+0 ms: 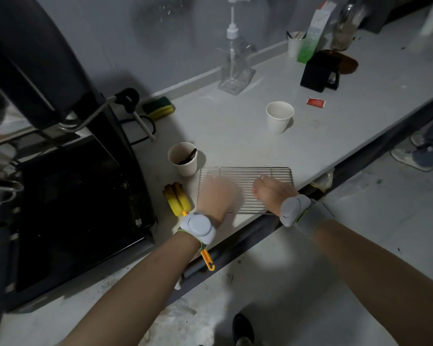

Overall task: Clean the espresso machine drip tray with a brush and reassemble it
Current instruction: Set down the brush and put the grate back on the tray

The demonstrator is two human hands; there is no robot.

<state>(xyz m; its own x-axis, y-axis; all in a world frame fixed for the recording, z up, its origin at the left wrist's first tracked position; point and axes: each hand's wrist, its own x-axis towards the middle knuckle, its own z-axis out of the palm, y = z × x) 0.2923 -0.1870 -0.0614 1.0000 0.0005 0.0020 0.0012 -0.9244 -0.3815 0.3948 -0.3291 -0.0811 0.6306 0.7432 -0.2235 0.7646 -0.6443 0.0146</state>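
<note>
1. Wire grate [245,176]: a rectangular metal rack of thin parallel rods inside a rounded wire frame, bright and silver. It lies flat on the white counter [235,126], close to the front edge, just right of the brush.
2. Left hand [216,196]: laid over the left part of the grate, palm down, blurred. The fingers cannot be made out, so whether it clasps the rods or merely presses on them cannot be told.
3. Right hand [271,192]: placed on the right near part of the grate, knuckles up, fingers curled downward toward the rods. Whether they close round the frame cannot be told. Both wrists carry grey bands.
4. Brush [178,199]: yellow sponge head with an orange handle and hook end, lying on the counter between the grate and the machine. The handle passes under the left wrist; neither hand holds it.
5. Espresso machine [68,191]: black, standing at the left of the counter. Its lower deck is dark, with pale specks along the right edge. A steam wand [143,126] angles out to the right.
6. Paper cup [183,158] with a dark stirrer stands just behind the grate's left corner; an empty cup [279,116] stands farther back.
7. Green and yellow sponge [159,107] lies by the wall.
</note>
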